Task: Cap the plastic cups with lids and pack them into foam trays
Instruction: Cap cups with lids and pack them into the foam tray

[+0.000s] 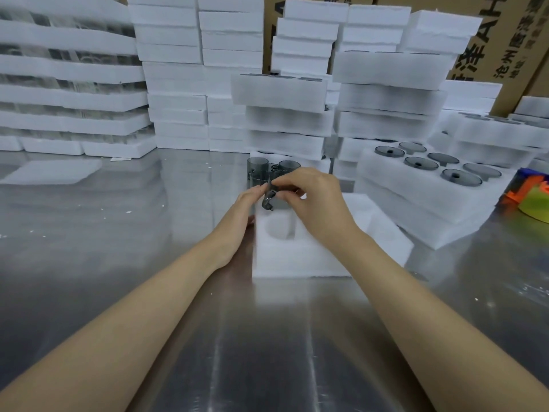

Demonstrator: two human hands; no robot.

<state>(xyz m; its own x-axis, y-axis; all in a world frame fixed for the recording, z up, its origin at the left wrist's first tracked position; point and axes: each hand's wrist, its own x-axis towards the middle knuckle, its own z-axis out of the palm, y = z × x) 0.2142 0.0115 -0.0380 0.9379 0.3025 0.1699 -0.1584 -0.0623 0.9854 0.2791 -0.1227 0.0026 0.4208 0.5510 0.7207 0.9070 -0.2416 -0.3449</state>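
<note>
A white foam tray (300,254) with round holes lies on the steel table in front of me. Both hands meet above its far left corner. My right hand (312,200) pinches a small dark grey plastic piece (268,200) between thumb and fingers. My left hand (248,203) reaches up beside it, its fingertips touching the same piece. Just behind my hands stand several smoky grey plastic cups (258,166) without lids. To the right, a filled foam tray (430,185) shows several cups capped with grey lids (421,162).
Tall stacks of white foam trays (178,84) line the back of the steel table (118,233), with cardboard boxes (505,40) behind. A bright orange and green object (531,194) sits at the right edge. Small foam crumbs dot the table at left.
</note>
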